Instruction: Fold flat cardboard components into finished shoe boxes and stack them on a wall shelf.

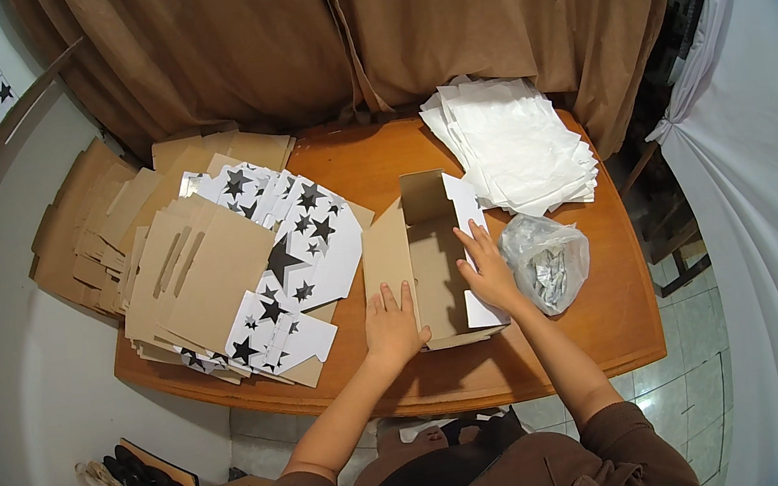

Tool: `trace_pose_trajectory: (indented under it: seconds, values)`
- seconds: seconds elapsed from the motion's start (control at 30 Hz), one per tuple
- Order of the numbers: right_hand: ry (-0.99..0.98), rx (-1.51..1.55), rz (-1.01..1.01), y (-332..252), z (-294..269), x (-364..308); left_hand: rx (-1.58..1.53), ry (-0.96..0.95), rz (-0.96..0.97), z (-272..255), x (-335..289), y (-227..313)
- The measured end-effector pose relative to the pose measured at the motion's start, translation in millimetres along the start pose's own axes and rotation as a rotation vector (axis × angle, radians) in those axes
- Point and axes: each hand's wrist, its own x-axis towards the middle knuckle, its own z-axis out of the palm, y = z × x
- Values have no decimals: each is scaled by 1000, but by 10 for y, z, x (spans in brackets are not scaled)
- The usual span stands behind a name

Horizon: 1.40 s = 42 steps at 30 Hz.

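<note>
Brown curtains (209,49) hang at 12 o'clock, beyond the wooden tabletop (412,395). On this tabletop, read as a clock face, a pile of flat cardboard (201,261), partly white with black stars, spreads around 9 to 10 o'clock. A stack of white paper (515,144) lies at 2 o'clock. The open box (433,256) stands near the centre, slightly toward 3 o'clock, flaps out. A clear plastic bag (548,264) sits at 3 o'clock, its silvery contents unclear. The left hand (395,331) rests on the box's left flap at 8 o'clock, the right hand (489,273) on its white flap at 3 o'clock; both hands' fingers are outstretched, unclenched.
</note>
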Motion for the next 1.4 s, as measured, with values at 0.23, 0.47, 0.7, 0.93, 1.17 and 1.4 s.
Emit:
trace_pose_trajectory:
  seconds: [0.23,0.47,0.7,0.93,1.17,1.4]
  values:
    - [-32,-73,-15,48,-8,14,-47,-394,24,-293,505,50]
    - [-9,-116,-43,-41,36,28,19,-84,-153,23,1488,-58]
    - [-14,-107,2,-12,-36,-51,-190,84,-211,-261,1793,70]
    - [-37,-249,-9,-71,17,-21,-328,62,-197,-87,2003,-45]
    - [-110,-413,57,-97,105,-19,-497,195,-11,268,1590,-39]
    - [-91,-488,24,-36,154,-14,-539,372,64,430,1176,-25]
